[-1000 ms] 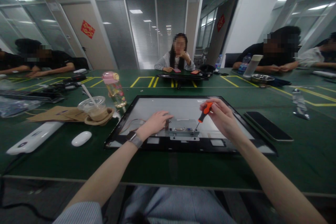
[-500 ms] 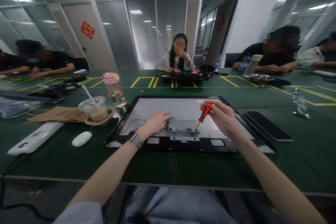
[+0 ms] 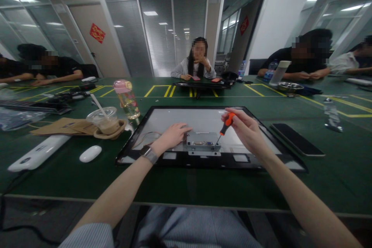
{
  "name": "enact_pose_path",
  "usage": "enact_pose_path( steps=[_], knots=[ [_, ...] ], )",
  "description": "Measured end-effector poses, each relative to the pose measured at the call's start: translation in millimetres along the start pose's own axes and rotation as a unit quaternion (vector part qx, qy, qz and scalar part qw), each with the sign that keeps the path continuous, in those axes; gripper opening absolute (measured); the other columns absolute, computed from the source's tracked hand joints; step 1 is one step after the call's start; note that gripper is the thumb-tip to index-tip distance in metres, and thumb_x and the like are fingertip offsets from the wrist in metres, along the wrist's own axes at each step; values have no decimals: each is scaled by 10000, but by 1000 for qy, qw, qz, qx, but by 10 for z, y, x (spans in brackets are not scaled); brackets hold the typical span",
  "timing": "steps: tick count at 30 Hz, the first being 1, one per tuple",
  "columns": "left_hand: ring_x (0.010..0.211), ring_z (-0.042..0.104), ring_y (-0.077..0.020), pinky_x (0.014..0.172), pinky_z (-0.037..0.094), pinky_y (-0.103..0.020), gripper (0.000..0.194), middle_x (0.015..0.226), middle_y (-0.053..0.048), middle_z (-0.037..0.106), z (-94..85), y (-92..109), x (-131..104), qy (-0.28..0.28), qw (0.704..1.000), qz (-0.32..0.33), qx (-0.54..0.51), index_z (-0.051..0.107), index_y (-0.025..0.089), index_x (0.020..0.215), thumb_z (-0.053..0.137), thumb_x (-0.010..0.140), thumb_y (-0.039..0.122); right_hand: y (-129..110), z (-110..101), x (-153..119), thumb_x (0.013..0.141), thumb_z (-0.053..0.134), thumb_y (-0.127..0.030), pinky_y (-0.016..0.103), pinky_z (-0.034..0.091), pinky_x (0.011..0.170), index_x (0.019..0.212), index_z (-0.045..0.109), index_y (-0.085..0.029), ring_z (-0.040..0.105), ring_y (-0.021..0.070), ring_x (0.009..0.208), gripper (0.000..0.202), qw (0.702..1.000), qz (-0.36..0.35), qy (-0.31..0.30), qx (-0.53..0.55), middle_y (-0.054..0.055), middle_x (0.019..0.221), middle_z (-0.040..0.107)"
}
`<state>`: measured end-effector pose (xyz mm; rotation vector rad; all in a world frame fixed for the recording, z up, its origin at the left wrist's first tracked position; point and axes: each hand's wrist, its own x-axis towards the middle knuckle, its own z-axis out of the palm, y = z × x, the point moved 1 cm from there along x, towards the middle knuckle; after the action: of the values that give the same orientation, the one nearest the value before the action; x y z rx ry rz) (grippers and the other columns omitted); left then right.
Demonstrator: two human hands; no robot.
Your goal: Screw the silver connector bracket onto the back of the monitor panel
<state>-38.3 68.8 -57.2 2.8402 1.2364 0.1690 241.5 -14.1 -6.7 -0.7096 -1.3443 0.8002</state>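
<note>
A flat display panel [image 3: 177,118] with a black frame lies face-down on the table in front of me. Near its close edge stands a grey metal box [image 3: 200,148] with video ports on the side facing me. My left hand [image 3: 173,136], a watch on its wrist, is closed on the box's left end; its thumb is hidden. Pinched by the handle in my right hand [image 3: 245,130] is an orange-and-black screwdriver [image 3: 226,124]. It tilts, with its tip at the right end of the box's port side.
Left of the panel are an iced drink cup [image 3: 103,118], a pink-lidded bottle [image 3: 127,99], a white mouse-like case [image 3: 90,154] and a white power strip [image 3: 37,154]. A phone [image 3: 297,139] lies to the right. Several people sit across the table.
The fingers of my right hand have shifted slightly on the screwdriver handle, which has turned a little. Its tip stays at the same spot. My left hand has not moved.
</note>
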Motion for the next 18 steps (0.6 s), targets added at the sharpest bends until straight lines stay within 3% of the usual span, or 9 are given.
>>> enact_pose_path(
  steps=[5,11,18],
  knots=[
    [1445,465,-259,1207,371,-433,514,1589,-88,467,-31,31,-1,-3,1000,-1,4,486,262,1510,419,1013,148,-15,21,-12,925,719,-458,445,552,965,1066,755,-337,715,219,996,190,1000,-1,-1,21,23,1045,771],
    [1467,439,-273,1208,370,-453,525,1605,-93,448,-13,5,-5,-3,1000,-1,-6,475,258,1523,405,1015,146,-25,-20,-20,828,821,-385,406,572,887,975,795,-332,704,209,910,158,1000,1,9,-22,8,960,763],
    [1445,468,-256,1199,381,-444,531,1596,-78,461,43,-38,9,10,1000,5,-1,470,295,1522,411,1015,150,-6,-19,-17,916,725,-476,475,518,1031,1161,767,-336,723,235,1040,285,1000,12,-16,-19,35,1058,801]
  ],
)
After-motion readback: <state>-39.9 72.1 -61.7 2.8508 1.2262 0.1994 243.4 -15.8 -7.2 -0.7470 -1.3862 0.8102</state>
